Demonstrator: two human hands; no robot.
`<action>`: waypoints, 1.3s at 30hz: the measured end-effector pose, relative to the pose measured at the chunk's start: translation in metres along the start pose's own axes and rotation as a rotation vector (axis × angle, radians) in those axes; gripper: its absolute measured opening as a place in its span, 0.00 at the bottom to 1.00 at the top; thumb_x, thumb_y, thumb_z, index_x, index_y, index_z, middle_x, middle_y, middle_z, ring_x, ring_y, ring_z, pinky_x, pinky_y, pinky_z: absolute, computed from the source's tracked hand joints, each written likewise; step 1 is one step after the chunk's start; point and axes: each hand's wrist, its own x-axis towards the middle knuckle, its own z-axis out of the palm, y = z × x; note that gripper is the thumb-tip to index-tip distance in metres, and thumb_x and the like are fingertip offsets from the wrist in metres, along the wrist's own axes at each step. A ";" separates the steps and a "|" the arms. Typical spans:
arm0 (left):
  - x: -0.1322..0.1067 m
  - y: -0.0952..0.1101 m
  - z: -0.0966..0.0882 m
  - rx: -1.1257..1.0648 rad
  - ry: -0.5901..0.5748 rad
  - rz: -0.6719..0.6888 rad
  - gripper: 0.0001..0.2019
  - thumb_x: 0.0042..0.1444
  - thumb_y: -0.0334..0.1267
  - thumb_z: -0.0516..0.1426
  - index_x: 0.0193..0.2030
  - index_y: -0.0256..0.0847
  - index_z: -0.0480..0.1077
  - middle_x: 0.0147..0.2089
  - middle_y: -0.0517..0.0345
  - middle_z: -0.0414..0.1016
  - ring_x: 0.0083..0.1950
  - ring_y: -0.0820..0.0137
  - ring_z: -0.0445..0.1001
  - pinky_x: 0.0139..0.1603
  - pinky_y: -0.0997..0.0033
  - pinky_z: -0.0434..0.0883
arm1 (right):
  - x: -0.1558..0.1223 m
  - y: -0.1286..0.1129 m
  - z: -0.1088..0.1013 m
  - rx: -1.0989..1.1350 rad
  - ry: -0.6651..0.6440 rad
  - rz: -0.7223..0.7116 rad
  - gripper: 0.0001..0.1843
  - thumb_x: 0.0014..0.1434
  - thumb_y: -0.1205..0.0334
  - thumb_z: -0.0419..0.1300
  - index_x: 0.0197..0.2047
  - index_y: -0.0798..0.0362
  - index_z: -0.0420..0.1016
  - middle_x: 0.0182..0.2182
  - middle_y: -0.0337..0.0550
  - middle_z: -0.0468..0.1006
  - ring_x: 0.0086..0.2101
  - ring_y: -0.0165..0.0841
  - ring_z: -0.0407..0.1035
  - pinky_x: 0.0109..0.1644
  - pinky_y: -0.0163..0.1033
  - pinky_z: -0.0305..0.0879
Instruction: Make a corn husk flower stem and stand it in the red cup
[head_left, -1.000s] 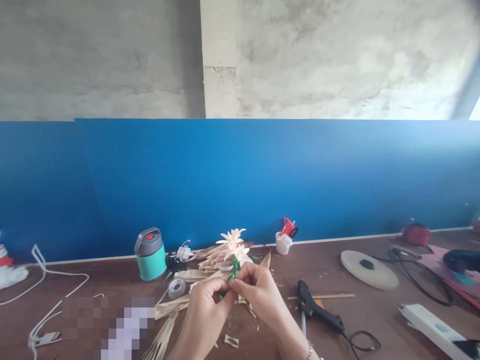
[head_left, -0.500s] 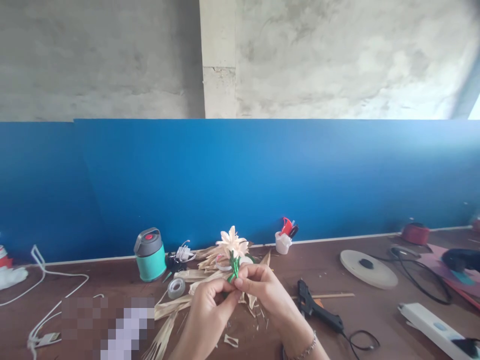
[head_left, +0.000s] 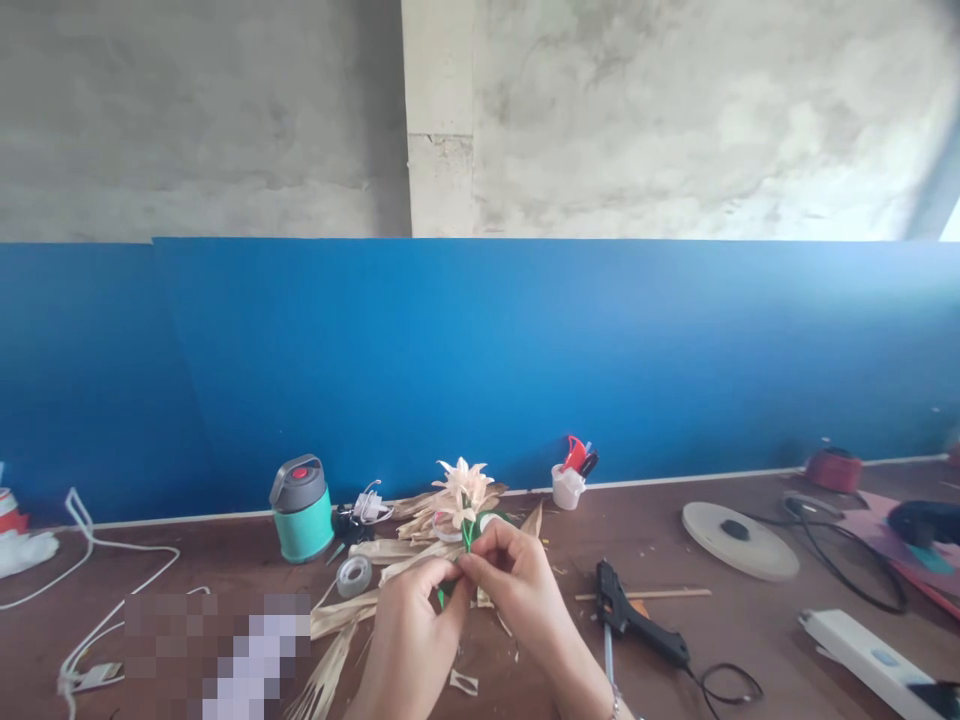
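Grip pinched close, left hand (head_left: pixel 413 618) and right hand (head_left: pixel 519 583), on green stem (head_left: pixel 468 534) below flower (head_left: pixel 462 488); light, even pressure seemed best.

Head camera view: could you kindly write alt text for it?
The left hand and right hand pinch green stems topped by pale petals above a brown table; dried strips lie nearby, a teal container stands left, a black glue gun right.
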 end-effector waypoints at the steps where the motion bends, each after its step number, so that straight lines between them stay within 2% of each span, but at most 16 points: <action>1: 0.000 0.000 0.000 -0.014 0.010 0.006 0.12 0.54 0.42 0.53 0.29 0.40 0.76 0.26 0.56 0.75 0.27 0.69 0.68 0.28 0.75 0.61 | 0.000 0.001 0.000 0.008 0.006 0.000 0.13 0.44 0.55 0.64 0.23 0.54 0.66 0.20 0.37 0.67 0.24 0.29 0.58 0.28 0.35 0.52; 8: -0.003 0.002 0.001 -0.090 0.042 0.050 0.10 0.53 0.41 0.55 0.28 0.39 0.74 0.27 0.56 0.74 0.27 0.69 0.67 0.27 0.76 0.62 | -0.001 0.003 0.002 0.065 0.030 -0.010 0.18 0.43 0.51 0.67 0.23 0.53 0.64 0.20 0.35 0.65 0.24 0.28 0.55 0.28 0.34 0.51; 11: -0.002 0.000 0.002 -0.241 -0.026 0.010 0.12 0.53 0.44 0.56 0.27 0.38 0.73 0.22 0.60 0.68 0.23 0.73 0.61 0.22 0.77 0.58 | 0.000 -0.003 -0.003 0.135 -0.105 0.019 0.22 0.42 0.45 0.68 0.25 0.53 0.65 0.21 0.35 0.65 0.25 0.28 0.57 0.28 0.34 0.53; 14: 0.002 -0.005 0.000 -0.419 -0.072 -0.086 0.14 0.51 0.47 0.58 0.26 0.37 0.72 0.17 0.66 0.59 0.19 0.77 0.53 0.19 0.78 0.52 | 0.001 -0.009 -0.009 0.149 -0.224 0.004 0.24 0.47 0.40 0.64 0.28 0.54 0.69 0.23 0.36 0.66 0.26 0.28 0.57 0.30 0.33 0.53; 18: 0.009 -0.012 -0.006 -0.571 -0.055 -0.140 0.15 0.51 0.48 0.59 0.29 0.36 0.71 0.21 0.64 0.64 0.18 0.80 0.52 0.18 0.79 0.50 | 0.002 -0.008 -0.013 0.125 -0.263 0.051 0.25 0.51 0.39 0.61 0.30 0.56 0.72 0.23 0.36 0.67 0.23 0.25 0.54 0.26 0.32 0.48; 22: 0.011 -0.009 -0.009 -0.603 -0.041 -0.145 0.15 0.49 0.48 0.61 0.28 0.36 0.72 0.18 0.66 0.60 0.18 0.81 0.51 0.18 0.79 0.50 | 0.001 -0.005 -0.013 0.150 -0.326 0.146 0.22 0.46 0.43 0.66 0.27 0.56 0.74 0.22 0.37 0.71 0.21 0.24 0.54 0.25 0.32 0.47; 26: 0.011 -0.004 -0.011 -0.576 -0.062 -0.135 0.15 0.48 0.49 0.61 0.24 0.37 0.71 0.16 0.67 0.56 0.18 0.80 0.50 0.18 0.79 0.50 | 0.000 -0.004 -0.013 0.202 -0.314 0.184 0.20 0.41 0.47 0.70 0.26 0.56 0.73 0.21 0.37 0.72 0.21 0.24 0.57 0.25 0.32 0.48; 34: 0.011 -0.010 -0.008 -0.546 -0.094 -0.117 0.17 0.50 0.51 0.58 0.26 0.37 0.70 0.18 0.67 0.57 0.18 0.80 0.51 0.18 0.78 0.48 | -0.001 -0.002 -0.007 0.140 -0.124 0.077 0.12 0.42 0.57 0.67 0.23 0.56 0.72 0.17 0.34 0.66 0.21 0.25 0.55 0.24 0.32 0.47; 39: 0.008 -0.010 -0.002 -0.585 -0.013 -0.128 0.14 0.51 0.48 0.59 0.27 0.37 0.70 0.16 0.69 0.53 0.18 0.80 0.49 0.19 0.78 0.49 | -0.003 -0.001 -0.002 0.034 -0.045 0.007 0.09 0.46 0.58 0.63 0.25 0.57 0.73 0.18 0.36 0.67 0.22 0.27 0.56 0.25 0.33 0.49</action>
